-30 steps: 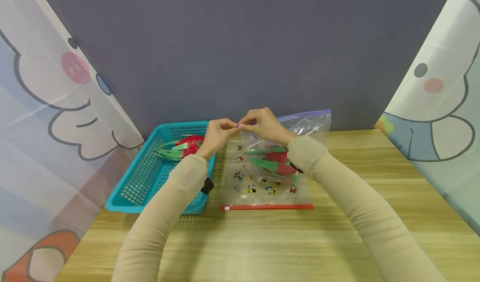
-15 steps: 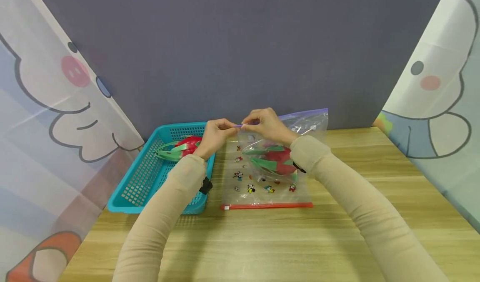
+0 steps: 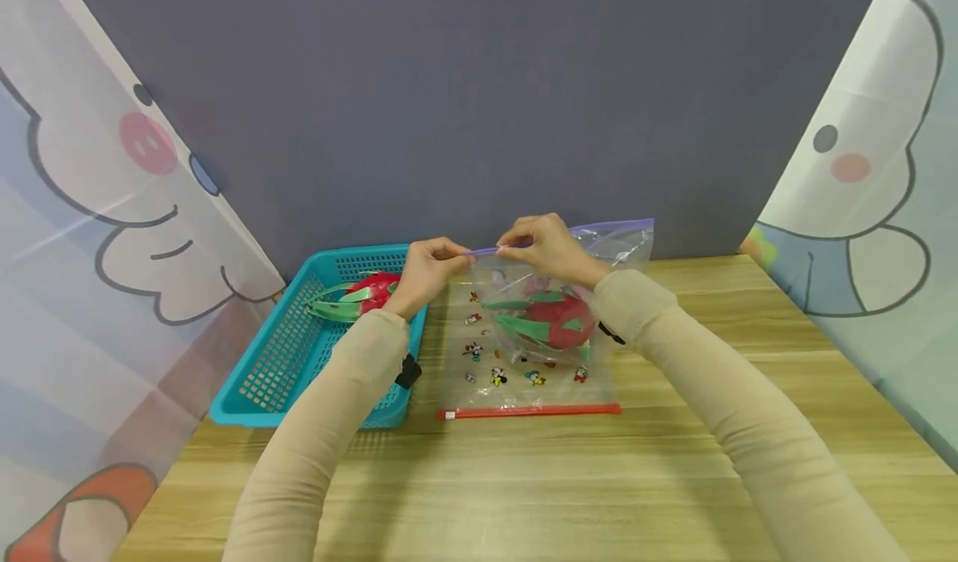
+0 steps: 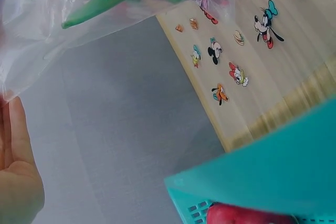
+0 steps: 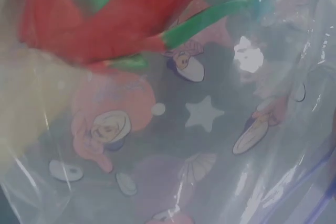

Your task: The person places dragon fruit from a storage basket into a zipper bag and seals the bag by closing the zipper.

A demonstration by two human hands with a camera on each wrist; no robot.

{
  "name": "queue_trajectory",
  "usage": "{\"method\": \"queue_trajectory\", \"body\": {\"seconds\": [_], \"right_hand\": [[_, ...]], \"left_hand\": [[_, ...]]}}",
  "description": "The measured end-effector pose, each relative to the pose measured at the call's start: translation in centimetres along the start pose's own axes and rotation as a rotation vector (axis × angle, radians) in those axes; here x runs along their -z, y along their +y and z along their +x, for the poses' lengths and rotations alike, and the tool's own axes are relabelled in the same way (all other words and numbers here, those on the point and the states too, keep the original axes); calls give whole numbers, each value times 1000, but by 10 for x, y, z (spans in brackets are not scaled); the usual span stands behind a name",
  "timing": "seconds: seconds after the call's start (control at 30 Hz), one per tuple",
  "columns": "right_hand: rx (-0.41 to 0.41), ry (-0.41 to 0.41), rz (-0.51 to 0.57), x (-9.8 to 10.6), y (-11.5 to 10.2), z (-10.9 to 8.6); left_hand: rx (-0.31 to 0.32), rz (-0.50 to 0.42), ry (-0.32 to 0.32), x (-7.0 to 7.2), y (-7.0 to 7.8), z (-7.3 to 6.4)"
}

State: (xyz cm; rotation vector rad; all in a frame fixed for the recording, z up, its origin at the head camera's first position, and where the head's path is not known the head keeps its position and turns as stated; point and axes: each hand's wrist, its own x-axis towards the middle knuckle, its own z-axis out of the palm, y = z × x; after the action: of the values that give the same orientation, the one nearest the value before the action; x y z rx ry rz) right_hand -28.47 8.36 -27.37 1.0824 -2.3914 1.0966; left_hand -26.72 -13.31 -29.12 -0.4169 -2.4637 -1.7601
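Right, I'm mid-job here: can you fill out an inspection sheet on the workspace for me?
Surface: wood-grain table, bare along the front edge.
Job's things: purple-edged bag, raised, with a bagged fruit, red and green, inside; whether the bag is sealed can't be told.
Clutter: printed bag with a red edge, flat beneath the raised one; blue basket to its left, holding a second fruit.
Grips: left grip and right grip both pinch the purple edge, left one nearer the basket.
Cables: nothing seen.
Surroundings: dark panel behind; cartoon sheets at both sides.
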Motion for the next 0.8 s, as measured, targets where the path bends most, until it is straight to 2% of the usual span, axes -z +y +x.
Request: {"method": "queue_trajectory", "body": {"seconds": [0.17, 0.4, 0.63, 0.8], "right_hand": [[5, 6, -26, 3, 1, -3], [64, 53, -74, 5, 6, -6], [110, 78, -108, 9, 10, -9], [142, 110, -141, 12, 15, -14]], "left_hand": [[2, 18, -1, 1, 2, 0], [-2, 15, -13, 3, 2, 0], [-1, 69, -4, 5, 1, 1], [8, 62, -15, 6, 0, 3]]}}
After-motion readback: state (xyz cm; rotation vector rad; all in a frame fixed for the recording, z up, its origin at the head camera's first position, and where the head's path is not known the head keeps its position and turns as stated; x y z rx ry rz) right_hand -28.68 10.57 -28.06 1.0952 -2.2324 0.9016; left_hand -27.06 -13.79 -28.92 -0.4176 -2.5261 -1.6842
